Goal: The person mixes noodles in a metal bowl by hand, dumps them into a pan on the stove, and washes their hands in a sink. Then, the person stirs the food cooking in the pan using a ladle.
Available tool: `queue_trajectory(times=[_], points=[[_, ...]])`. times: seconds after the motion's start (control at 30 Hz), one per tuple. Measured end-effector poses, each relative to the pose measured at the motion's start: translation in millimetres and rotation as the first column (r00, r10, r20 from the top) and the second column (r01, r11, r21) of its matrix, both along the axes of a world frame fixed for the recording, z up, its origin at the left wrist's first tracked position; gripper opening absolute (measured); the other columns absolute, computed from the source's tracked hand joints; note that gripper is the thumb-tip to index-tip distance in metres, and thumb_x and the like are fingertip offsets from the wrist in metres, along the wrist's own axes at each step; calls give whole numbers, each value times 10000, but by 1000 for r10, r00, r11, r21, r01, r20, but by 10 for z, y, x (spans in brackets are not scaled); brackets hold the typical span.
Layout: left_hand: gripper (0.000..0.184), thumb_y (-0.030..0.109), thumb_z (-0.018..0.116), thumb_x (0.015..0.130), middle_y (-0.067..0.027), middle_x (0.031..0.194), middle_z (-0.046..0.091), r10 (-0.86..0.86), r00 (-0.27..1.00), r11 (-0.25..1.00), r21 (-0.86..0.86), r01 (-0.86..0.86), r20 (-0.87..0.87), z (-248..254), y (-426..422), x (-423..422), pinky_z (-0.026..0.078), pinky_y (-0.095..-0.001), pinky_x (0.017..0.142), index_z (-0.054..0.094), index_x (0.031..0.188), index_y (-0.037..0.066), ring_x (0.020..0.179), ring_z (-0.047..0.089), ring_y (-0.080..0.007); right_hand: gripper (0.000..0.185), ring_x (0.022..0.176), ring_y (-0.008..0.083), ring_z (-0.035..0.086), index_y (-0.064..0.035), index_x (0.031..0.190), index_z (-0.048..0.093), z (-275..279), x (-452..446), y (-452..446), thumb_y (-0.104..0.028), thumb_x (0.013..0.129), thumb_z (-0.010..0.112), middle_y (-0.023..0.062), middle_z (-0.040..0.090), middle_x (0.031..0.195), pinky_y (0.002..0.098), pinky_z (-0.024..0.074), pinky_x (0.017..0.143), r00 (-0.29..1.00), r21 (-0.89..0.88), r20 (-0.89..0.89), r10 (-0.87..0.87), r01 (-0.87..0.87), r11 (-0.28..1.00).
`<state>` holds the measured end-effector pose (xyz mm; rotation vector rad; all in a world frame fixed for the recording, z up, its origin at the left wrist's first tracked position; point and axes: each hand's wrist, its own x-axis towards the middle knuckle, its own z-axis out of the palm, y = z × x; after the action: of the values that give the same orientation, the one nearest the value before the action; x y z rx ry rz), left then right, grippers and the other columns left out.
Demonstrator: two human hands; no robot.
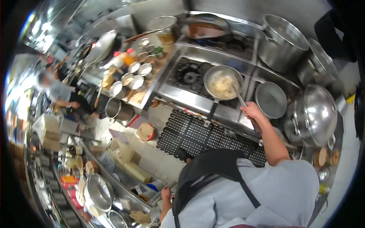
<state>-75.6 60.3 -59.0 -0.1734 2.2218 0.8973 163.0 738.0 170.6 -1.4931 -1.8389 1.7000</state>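
My right hand [251, 110] is closed round a long-handled metal utensil [239, 95]. Its lower end rests in the pale, creamy food [222, 83] in a frying pan [207, 89], so its shape is hidden. The pan sits on the front right burner of the stove, handle pointing towards me. My left hand [166, 193] hangs low beside my apron, near the edge of the counter behind me. Its fingers look curled, and whatever they may hold is hidden.
A second pan [271, 99] stands to the right, next to a large shiny metal dome [313, 116]. Tall stockpots [281, 45] occupy the back right. Several small metal pots [137, 82] crowd the left worktop. A black rubber mat [190, 133] covers the floor. Another person [61, 93] stands far left.
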Motion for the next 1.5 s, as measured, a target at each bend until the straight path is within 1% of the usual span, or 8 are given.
queue_trajectory(times=[0.1, 0.17, 0.53, 0.63, 0.73, 1.1, 1.23, 1.5], points=[[247, 188, 654, 860, -84, 789, 683, -13, 1000, 1000, 2, 13, -17, -148, -49, -2, 492, -324, 626, 688, 983, -23, 677, 634, -177, 303, 886, 428, 637, 43, 955, 636, 101, 64, 2, -224, 817, 673, 249, 665, 897, 477, 487, 797, 925, 399, 380, 0, -164, 902], [225, 178, 647, 870, -67, 753, 669, -59, 997, 998, 12, 59, -54, -203, -85, -36, 482, -315, 603, 689, 965, -21, 651, 618, -166, 335, 951, 435, 620, 38, 1024, 619, 71, 84, 17, -235, 835, 657, 272, 652, 984, 499, 478, 838, 905, 511, 422, -47, -194, 837], [232, 168, 625, 891, -81, 775, 659, 53, 996, 998, 38, -56, 76, -174, -12, -43, 493, -312, 551, 657, 992, -38, 640, 609, -164, 315, 781, 396, 654, 12, 1048, 559, -1531, -291, -215, -230, 857, 623, 240, 649, 885, 481, 526, 672, 945, 592, 286, -159, -44, 805], [250, 167, 629, 885, -102, 804, 666, 34, 998, 996, 82, -38, 44, -287, 4, -13, 513, -323, 570, 648, 994, -57, 656, 620, -175, 184, 462, 107, 433, -66, 802, 531, -725, -475, -502, -185, 925, 598, 6, 479, 644, 282, 392, 409, 908, -406, -227, -352, 240, 882], [255, 158, 623, 878, -112, 812, 672, -64, 995, 997, 41, 67, -70, -337, 40, 36, 516, -329, 573, 644, 997, -66, 676, 632, -192, 243, 442, 96, 396, -89, 731, 482, -411, -372, -301, -169, 915, 620, -15, 448, 600, 264, 370, 403, 880, -661, -281, -384, 113, 742], [190, 159, 591, 893, -75, 712, 612, 24, 990, 995, 89, -36, 138, -85, 15, 93, 480, -345, 493, 643, 907, -23, 544, 581, -197, 193, 454, 96, 468, -9, 798, 537, 215, 15, -196, -156, 878, 635, 19, 504, 619, 285, 381, 386, 997, 96, 71, 1, -8, 995], [181, 156, 592, 889, -77, 717, 616, -23, 992, 995, 99, 11, 127, -193, -50, 77, 474, -345, 493, 640, 879, -18, 556, 587, -198, 268, 666, 330, 632, 34, 966, 605, 51, 139, -120, -178, 815, 669, 189, 630, 742, 423, 495, 617, 955, 528, 295, -36, -132, 839], [227, 177, 609, 864, -93, 764, 652, -10, 998, 998, 69, 6, 64, -200, 134, -99, 483, -332, 543, 652, 943, -32, 633, 612, -203, 304, 896, 437, 621, -4, 1026, 614, -789, 61, 68, -195, 798, 677, 272, 642, 888, 503, 487, 781, 919, 531, 332, -212, 3, 847]])
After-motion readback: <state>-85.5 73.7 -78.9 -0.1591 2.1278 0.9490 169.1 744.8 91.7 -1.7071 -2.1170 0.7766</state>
